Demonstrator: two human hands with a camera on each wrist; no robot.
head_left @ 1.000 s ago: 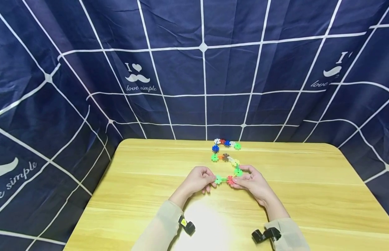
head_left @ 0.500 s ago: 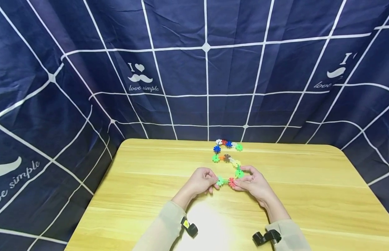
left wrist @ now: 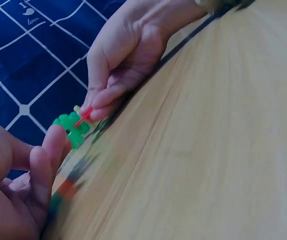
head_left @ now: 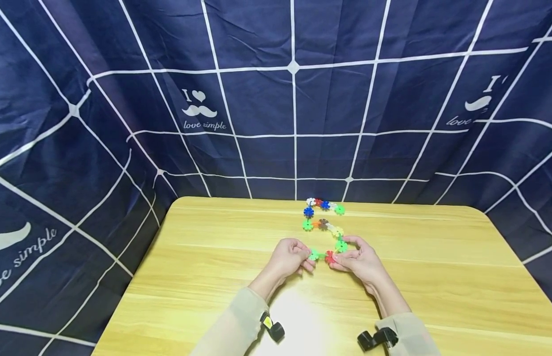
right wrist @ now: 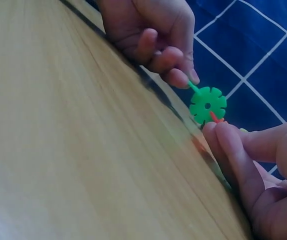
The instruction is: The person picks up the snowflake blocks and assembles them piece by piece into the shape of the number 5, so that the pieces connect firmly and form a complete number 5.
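A chain of notched plastic snowflake discs in mixed colours winds in an S shape over the table. My left hand pinches the light green disc at the chain's near left end. With thumb and fingers, my right hand pinches the red disc at the near right bend. Between these two, a green disc stands facing the right wrist view, joined to both. Another green disc sits just beyond the red one, beside the right fingers.
The wooden table spreads out on both sides of the hands. A dark blue curtain with white grid lines hangs behind the table and along its sides. Black wrist cameras are strapped at both sleeves.
The view has shifted slightly, so the chain and left hand appear a little further right. Both hands keep their hold on the same discs.
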